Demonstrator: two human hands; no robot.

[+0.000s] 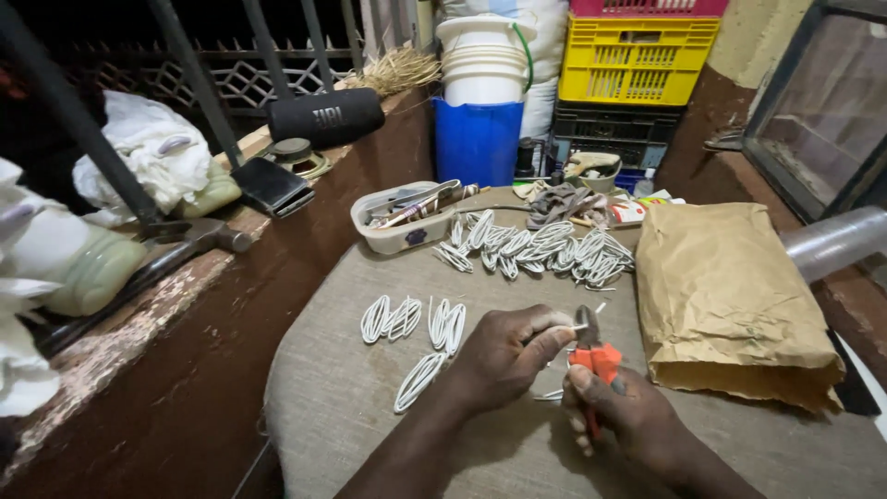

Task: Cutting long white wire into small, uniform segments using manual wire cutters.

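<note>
A: Near centre, over the cloth [370, 407]. Right hand [628, 411] wrapped tight round red pliers [596, 362], nose pointing far.

B: Left hand [504, 356]?

A: Fingers pinched shut on a white wire [575, 326], touching the plier tip.

B: Around them?

A: Coils [420, 323] just left. Bigger pile [545, 248] far, beside a tub [399, 231]. Brown bag [725, 300] right.
</note>
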